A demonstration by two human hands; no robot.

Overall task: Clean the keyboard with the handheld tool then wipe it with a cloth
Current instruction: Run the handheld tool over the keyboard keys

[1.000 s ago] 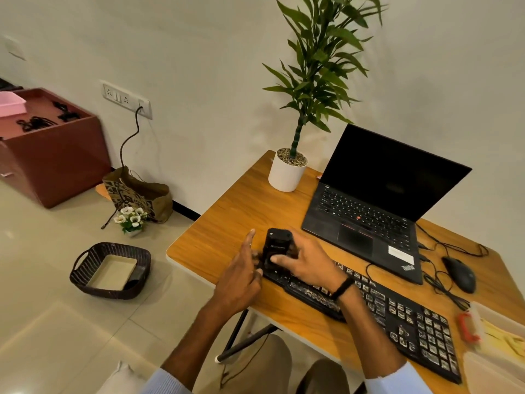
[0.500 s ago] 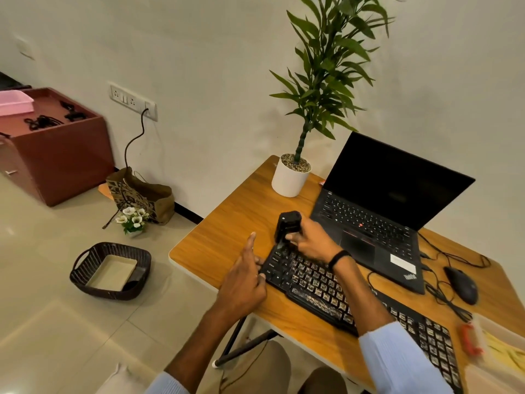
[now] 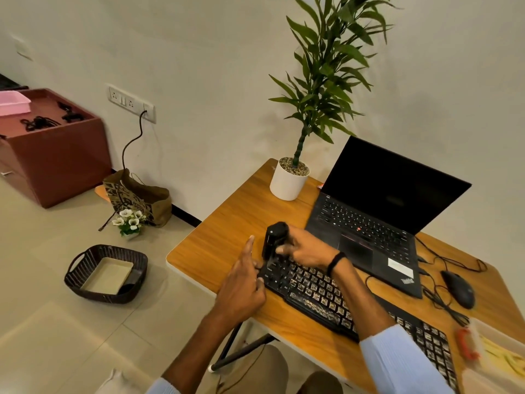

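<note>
View: head camera, looking down at a wooden desk (image 3: 227,240).
Keyboard (image 3: 321,294): black, lying aslant along the desk's near edge, just in front of the laptop (image 3: 369,223).
Tool (image 3: 274,240): small, black, held upright with its lower end on the keys at the keyboard's far left corner.
Right hand (image 3: 306,248): clenched round the tool from the right, thumb across its front (a dark band sits on the wrist).
Left hand (image 3: 241,288): at the keyboard's left end, index finger straight and raised, the other fingers bent against the edge; whether they clasp it, I cannot tell.
Laptop: open, screen dark.
Plant (image 3: 288,183): in a white pot at the desk's far corner, left of the laptop.
Mouse (image 3: 458,288): black, right of the laptop, among cables.
Tray (image 3: 500,359): pale, at the desk's right end, contents blurred.
Floor: dark basket (image 3: 105,274), paper bag (image 3: 136,197) by the wall, small white flowers (image 3: 129,221) just in front of it, brown cabinet (image 3: 56,155) far left.
</note>
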